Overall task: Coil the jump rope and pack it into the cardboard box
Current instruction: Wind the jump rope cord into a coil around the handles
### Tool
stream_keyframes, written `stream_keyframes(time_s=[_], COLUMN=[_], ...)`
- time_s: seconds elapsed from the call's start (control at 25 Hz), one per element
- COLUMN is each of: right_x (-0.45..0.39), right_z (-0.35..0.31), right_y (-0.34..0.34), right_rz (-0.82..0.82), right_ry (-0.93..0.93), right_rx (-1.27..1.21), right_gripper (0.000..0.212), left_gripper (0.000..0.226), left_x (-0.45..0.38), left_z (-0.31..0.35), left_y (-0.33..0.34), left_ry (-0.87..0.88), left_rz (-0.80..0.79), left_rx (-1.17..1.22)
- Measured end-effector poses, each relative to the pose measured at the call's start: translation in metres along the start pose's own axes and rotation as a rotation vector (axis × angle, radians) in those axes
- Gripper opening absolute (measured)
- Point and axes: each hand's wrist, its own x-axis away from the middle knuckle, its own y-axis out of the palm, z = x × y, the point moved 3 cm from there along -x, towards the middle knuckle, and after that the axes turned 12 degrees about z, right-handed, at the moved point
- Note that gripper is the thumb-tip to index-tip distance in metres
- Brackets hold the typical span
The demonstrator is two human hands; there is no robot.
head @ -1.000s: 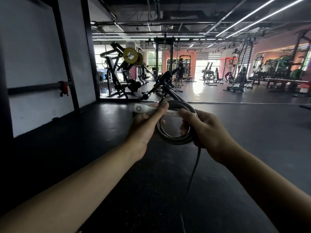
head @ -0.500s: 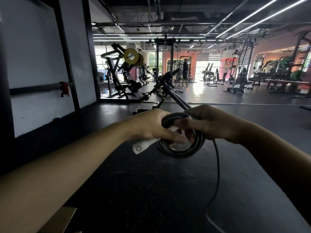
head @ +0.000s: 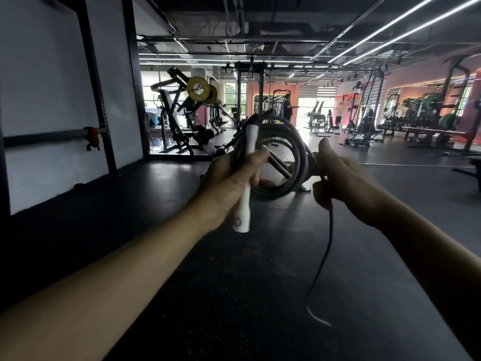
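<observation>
I see left hand wrapped tight round white handle, handle near upright, held against left edge of coiled jump rope. Coil raised at chest height between both hands. Right hand fingers closed on coil's right side, pinching loose tail, which hangs toward dark floor. Weight machine beyond.
</observation>
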Motion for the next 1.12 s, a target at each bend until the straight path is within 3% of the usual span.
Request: stream_keyframes(time_s=[0.12, 0.2, 0.36, 0.48, 0.6, 0.76, 0.8, 0.92, 1.0, 1.12], right_x=[0.012, 0.022, 0.032, 0.030, 0.023, 0.014, 0.011, 0.000, -0.007, -0.012], right_z=[0.009, 0.010, 0.010, 0.007, 0.010, 0.006, 0.004, -0.006, -0.011, -0.016], right_y=[0.037, 0.069, 0.099, 0.097, 0.084, 0.055, 0.047, 0.033, 0.034, 0.036], right_rz=[-0.001, 0.089, 0.344, 0.357, 0.295, 0.129, 0.086, -0.087, -0.174, -0.201], right_ry=[0.115, 0.121, 0.177, 0.247, 0.213, 0.198, 0.167, -0.047, -0.138, -0.180], right_rx=[-0.214, -0.345, -0.618, -0.662, -0.454, -0.089, 0.007, 0.373, 0.513, 0.588], right_gripper=[0.087, 0.075, 0.029, 0.023, 0.024, 0.021, 0.021, 0.026, 0.028, 0.027], left_gripper=[0.037, 0.037, 0.037, 0.037, 0.050, 0.072, 0.077, 0.092, 0.102, 0.106], left_x=[0.005, 0.012, 0.026, 0.026, 0.018, -0.009, -0.015, -0.020, -0.013, -0.009], left_z=[-0.010, -0.017, -0.024, -0.034, -0.044, -0.036, -0.027, 0.005, 0.021, 0.026], left_y=[0.022, 0.036, 0.044, 0.036, 0.020, -0.022, -0.032, -0.033, -0.014, 0.009], left_ry=[-0.214, -0.266, -0.198, -0.271, -0.292, -0.166, -0.089, 0.238, 0.349, 0.433], left_rz=[0.283, 0.377, 0.421, 0.393, 0.278, 0.097, 0.028, -0.299, -0.481, -0.550], left_rx=[0.257, 0.308, 0.263, 0.222, 0.122, 0.177, 0.080, -0.531, -0.826, -1.055])
